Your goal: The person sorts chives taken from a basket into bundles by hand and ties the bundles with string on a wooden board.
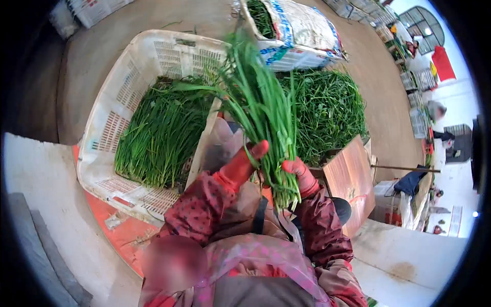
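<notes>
A bunch of garlic chives (271,117) stands in front of my chest, its long green leaves fanned upward and blurred at the tips. My left hand (240,166), in a red glove, grips it from the left, thumb up and the other fingers hidden behind the stems. From the right, my right hand (303,176), also red-gloved, holds the lower stems near the pale cut ends. Left of the bunch, a white plastic crate (105,128) contains more chives (163,128) laid lengthwise. Loose, tangled greens (327,112) are heaped to the right of the bunch.
A white sack (309,28) lies over a crate of greens at the back. A cardboard flap (350,179) sticks up on the right, near a thin rod (404,168). More crates and other people are along the far right wall.
</notes>
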A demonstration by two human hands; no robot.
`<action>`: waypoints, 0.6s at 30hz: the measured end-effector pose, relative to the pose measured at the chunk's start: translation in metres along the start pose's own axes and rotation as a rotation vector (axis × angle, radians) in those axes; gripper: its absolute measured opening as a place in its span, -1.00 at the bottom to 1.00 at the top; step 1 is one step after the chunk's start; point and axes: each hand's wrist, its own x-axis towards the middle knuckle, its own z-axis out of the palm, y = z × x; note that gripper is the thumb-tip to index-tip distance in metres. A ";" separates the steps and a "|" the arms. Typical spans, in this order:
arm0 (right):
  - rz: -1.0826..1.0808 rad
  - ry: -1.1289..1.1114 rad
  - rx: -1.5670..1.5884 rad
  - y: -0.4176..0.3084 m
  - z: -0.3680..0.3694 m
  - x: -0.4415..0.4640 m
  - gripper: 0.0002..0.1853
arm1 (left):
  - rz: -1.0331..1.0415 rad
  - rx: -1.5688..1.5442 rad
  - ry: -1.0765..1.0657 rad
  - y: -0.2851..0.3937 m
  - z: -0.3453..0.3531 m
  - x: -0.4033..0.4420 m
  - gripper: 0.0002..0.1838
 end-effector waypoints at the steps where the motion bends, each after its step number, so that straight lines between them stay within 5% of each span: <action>1: 0.035 0.005 -0.037 -0.001 -0.002 -0.009 -0.33 | 0.186 -0.018 0.135 0.010 0.031 0.009 -0.21; 5: 0.053 0.001 -0.212 -0.009 -0.027 -0.024 -0.40 | 0.191 -0.146 0.240 0.012 0.041 0.036 -0.36; 12: -0.234 0.173 -0.413 -0.005 -0.090 -0.038 -0.25 | 0.304 0.269 0.313 -0.027 0.032 0.080 -0.59; 14: -0.197 0.157 -0.468 -0.028 -0.101 -0.040 -0.27 | 0.313 0.484 0.207 -0.041 0.036 0.088 -0.56; 18: -0.370 0.109 -0.431 -0.030 -0.139 -0.032 -0.54 | -0.030 0.473 -0.061 -0.079 0.019 0.105 -0.48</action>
